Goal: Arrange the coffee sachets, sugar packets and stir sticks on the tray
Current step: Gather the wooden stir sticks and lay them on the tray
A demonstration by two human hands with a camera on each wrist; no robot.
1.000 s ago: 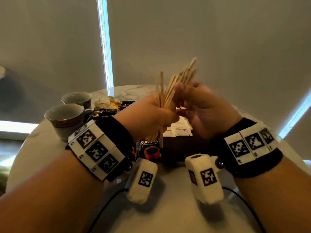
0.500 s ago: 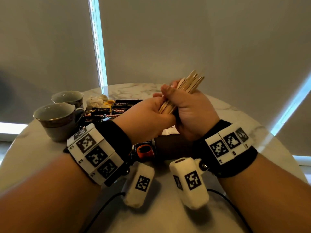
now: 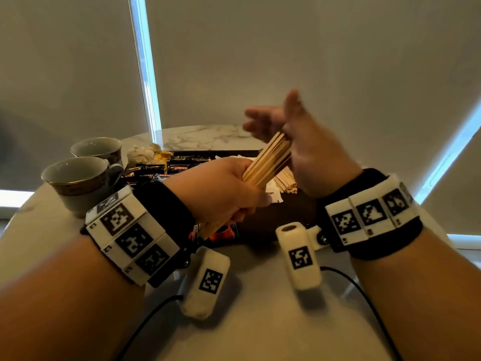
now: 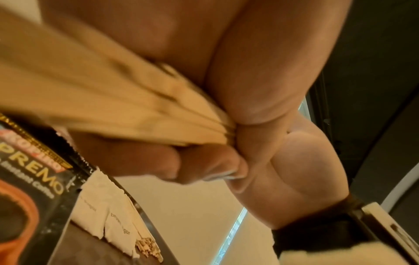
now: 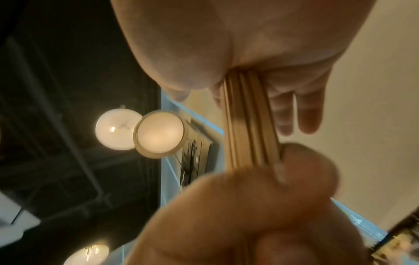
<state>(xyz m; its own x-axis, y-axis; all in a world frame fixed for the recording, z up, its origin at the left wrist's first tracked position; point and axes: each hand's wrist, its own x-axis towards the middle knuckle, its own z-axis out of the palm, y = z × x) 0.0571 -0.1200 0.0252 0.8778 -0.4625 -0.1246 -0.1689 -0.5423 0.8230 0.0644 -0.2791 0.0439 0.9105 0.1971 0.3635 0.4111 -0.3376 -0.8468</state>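
Sticks first: we clutch the bundle of thin pale wooden stir sticks (image 3: 265, 162) mid-frame in our left hand (image 3: 223, 191), fist wrapped round the middle. Our right hand (image 3: 299, 142) spreads flat against the tips. Light, stiff and slippery, they seem best gripped mid-length.

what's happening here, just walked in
A person is tidying wooden stir sticks over a dark tray. The left hand grips the bundle of stir sticks in a fist, tilted up to the right. The right hand is open, palm flat against the bundle's upper ends, apparently squaring them up. On the tray lie black coffee sachets, white sugar packets and more sticks. Two cups stand on the marble table, left of the tray.
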